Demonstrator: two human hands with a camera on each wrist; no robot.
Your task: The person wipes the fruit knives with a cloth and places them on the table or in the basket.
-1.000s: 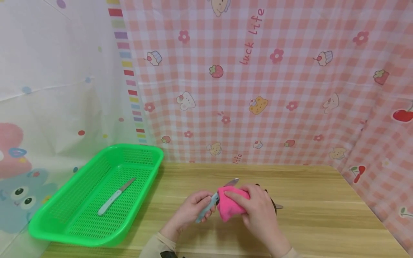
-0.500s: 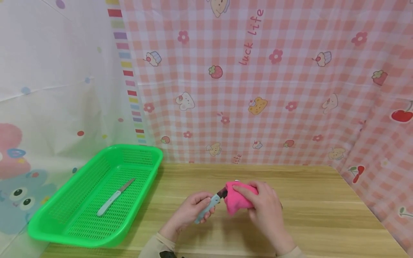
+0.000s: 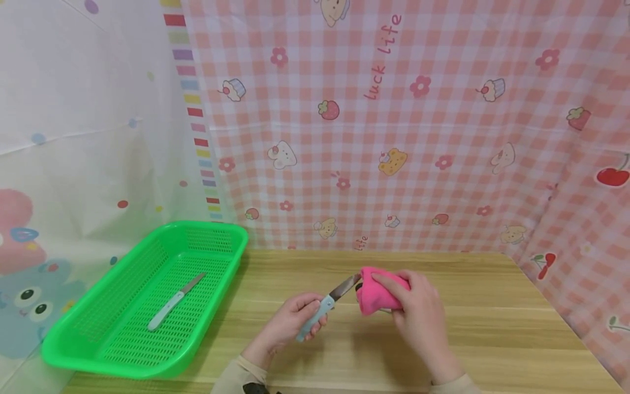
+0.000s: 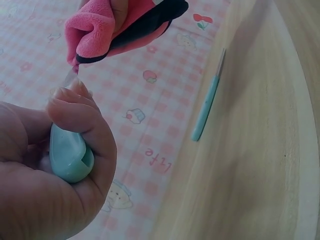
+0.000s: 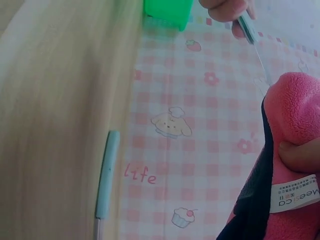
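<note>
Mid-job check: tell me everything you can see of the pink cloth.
The pink cloth looks soft and fleecy, with a dark side and a white printed label. It is bunched and folded, held above the wooden table in the right grip. Its folded end faces the knife in the left grip. The knife's tip reaches that end, but whether they touch is unclear. Part of the cloth is hidden by the hand holding it.
</note>
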